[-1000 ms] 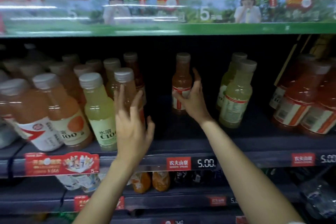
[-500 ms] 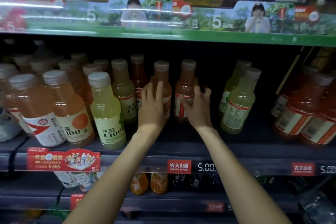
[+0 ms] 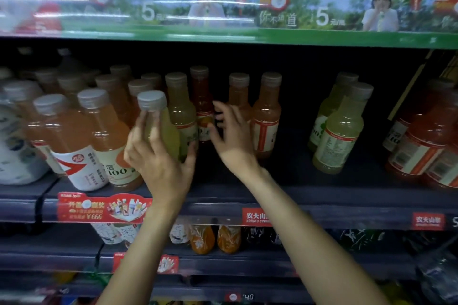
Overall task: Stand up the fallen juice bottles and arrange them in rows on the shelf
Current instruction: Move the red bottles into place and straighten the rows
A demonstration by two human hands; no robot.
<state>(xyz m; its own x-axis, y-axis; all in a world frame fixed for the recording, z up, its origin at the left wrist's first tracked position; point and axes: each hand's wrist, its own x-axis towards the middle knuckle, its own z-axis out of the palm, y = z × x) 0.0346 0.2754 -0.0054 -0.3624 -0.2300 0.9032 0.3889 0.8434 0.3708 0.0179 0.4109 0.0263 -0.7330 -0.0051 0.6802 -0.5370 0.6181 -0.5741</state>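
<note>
1. Gripping a pale yellow plastic juice bottle with a grey cap [image 3: 162, 129], my left hand [image 3: 161, 163] wraps its fingers round the body at the dark shelf [image 3: 309, 195] front.
2. My right hand [image 3: 233, 138] is spread, fingers loose, beside the upright orange juice bottles [image 3: 266, 116] mid-shelf.
3. I can't tell if it touches them.

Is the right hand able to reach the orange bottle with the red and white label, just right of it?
Probably yes: the right hand is open, and nothing stands between it and the orange bottle.
</note>
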